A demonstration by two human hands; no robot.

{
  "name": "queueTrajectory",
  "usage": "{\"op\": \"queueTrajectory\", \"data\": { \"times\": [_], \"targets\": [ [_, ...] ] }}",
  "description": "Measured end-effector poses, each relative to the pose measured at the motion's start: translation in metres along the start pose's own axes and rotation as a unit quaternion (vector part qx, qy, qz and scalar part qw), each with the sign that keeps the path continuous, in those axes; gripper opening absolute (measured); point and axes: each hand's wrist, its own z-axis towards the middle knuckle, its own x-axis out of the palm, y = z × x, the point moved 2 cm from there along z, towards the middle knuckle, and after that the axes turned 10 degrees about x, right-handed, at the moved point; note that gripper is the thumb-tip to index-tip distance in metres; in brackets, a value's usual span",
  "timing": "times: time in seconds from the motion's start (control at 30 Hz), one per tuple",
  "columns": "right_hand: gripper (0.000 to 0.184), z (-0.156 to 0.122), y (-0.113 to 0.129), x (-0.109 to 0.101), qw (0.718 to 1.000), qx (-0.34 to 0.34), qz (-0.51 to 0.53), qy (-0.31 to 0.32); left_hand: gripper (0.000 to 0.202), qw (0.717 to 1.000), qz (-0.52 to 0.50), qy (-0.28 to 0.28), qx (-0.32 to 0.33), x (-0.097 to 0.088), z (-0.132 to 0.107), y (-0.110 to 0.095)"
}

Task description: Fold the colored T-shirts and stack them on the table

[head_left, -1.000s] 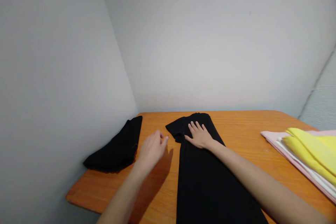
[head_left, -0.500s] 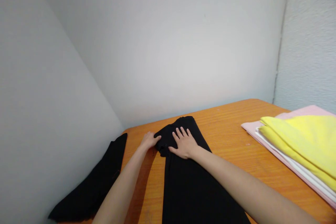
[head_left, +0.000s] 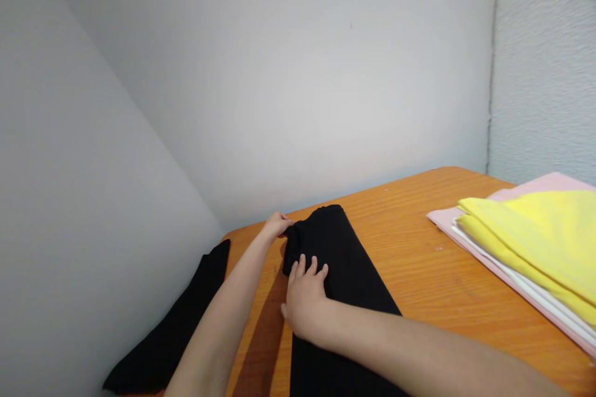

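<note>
A long black garment [head_left: 354, 273] lies folded lengthwise on the wooden table [head_left: 419, 248], reaching from the near edge toward the back wall. At its far left corner, my left hand [head_left: 278, 224] pinches the fabric between thumb and fingers. My right hand [head_left: 307, 298] rests on the garment's left side, fingers spread and pointing away from me, with the thumb over the left edge. Part of the garment is hidden under my right forearm. Its exact kind cannot be made out.
Another black cloth [head_left: 181, 316] lies along the table's left side by the wall. On the right, a stack of folded cloths has a yellow one [head_left: 535, 229] on top, with white and pink cloth [head_left: 442, 217] beneath. A white wall [head_left: 344, 93] rises behind the table.
My left hand has moved farther back along the garment's edge, holding its far corner. My right hand has slid toward me and left. The bunched far left part looks straighter.
</note>
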Motion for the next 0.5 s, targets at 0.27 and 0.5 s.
{"op": "queueTrajectory", "data": {
  "times": [0.27,0.5],
  "targets": [
    [0.066,-0.022,0.019,0.031,0.996,-0.053,-0.008,-0.066,0.027,0.992,-0.063,0.016,0.111,0.051,-0.007,-0.035],
    [0.081,-0.034,0.014,0.020,0.993,-0.079,0.066,-0.065,0.044,0.956,-0.052,0.066,0.282,0.045,-0.035,-0.014]
  ]
}}
